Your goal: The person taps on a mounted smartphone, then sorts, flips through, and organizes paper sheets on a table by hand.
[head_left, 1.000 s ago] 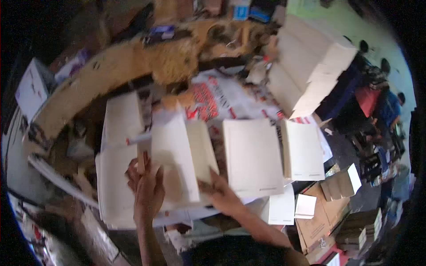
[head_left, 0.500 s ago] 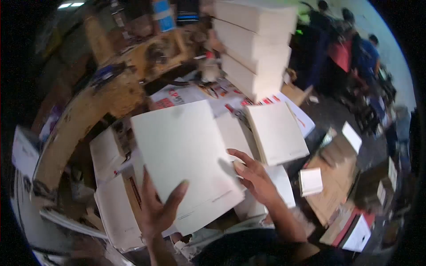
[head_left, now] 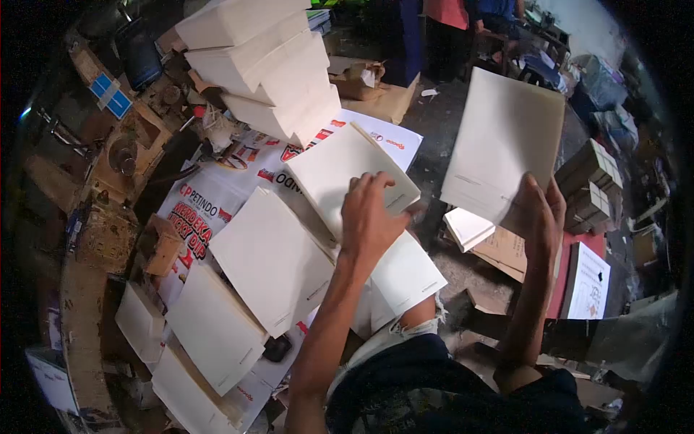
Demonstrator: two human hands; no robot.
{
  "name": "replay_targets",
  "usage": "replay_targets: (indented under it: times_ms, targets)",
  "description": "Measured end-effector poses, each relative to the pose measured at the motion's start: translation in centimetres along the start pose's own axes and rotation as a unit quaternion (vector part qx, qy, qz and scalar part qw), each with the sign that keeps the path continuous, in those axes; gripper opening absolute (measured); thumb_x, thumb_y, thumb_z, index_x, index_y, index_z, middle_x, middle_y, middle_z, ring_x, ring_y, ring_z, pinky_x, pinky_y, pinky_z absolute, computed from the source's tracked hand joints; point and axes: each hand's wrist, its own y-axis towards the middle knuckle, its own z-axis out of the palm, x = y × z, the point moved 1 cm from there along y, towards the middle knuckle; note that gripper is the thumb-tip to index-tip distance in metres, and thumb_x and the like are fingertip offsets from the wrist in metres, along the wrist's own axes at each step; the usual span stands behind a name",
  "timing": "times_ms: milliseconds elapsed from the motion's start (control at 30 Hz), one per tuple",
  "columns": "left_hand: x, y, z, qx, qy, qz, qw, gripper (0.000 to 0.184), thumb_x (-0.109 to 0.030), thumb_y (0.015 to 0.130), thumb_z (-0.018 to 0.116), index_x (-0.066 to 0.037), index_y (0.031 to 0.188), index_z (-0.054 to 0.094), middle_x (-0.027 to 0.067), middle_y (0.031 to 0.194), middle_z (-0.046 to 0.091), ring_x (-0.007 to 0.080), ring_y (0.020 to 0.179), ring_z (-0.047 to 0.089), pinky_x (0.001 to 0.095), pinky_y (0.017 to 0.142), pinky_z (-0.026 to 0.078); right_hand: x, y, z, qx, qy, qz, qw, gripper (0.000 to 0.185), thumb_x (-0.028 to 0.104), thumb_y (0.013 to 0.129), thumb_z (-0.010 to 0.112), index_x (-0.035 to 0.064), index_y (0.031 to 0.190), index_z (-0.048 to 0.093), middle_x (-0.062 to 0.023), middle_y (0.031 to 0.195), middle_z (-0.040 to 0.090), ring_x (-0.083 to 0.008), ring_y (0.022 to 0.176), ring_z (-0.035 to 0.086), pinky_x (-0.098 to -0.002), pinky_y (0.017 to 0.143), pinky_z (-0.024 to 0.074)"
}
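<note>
My right hand (head_left: 543, 213) grips a thin white paper sheaf (head_left: 502, 145) by its lower right side, thumb in front and fingers behind. It is held up at the right, tilted, with small print near its lower edge. My left hand (head_left: 372, 220) is over a pile of white sheets (head_left: 325, 163) near the middle. Its fingers are bent and its thumb stands apart by the pile's right edge; I see nothing held in it. Beside my left forearm lies another paper pile (head_left: 271, 260). White sheets (head_left: 405, 278) rest at my lap.
A tall stack of paper blocks (head_left: 267, 79) stands at the back. More piles (head_left: 217, 329) lie at the left on a printed banner (head_left: 191, 210). A wooden frame (head_left: 90, 289) curves along the left. Cardboard (head_left: 502, 253) and tied bundles (head_left: 593, 166) are at the right; people are behind.
The sheaf that was between both hands has gone to the right in my right hand. My left hand has let go of it and moved over the middle pile. The view has turned.
</note>
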Motion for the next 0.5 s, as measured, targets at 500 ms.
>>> replay_targets:
  times_ms: [500]
  targets:
    - [1.1,-1.3,-2.9,-0.081,-0.3,-0.219,0.925,0.024,-0.016,0.083,0.077,0.004,0.078,0.064,0.0078,0.069,0.067,0.0079,0.056,0.059,0.0225,0.053,0.048,-2.3,6.4,1.8,0.105,-0.021,0.076,0.991,0.049,0.024,0.087,0.071,-0.0012,0.127,0.057,-0.0068,0.1,0.066,-0.013,0.088,0.061,-0.0277,0.076,0.0518]
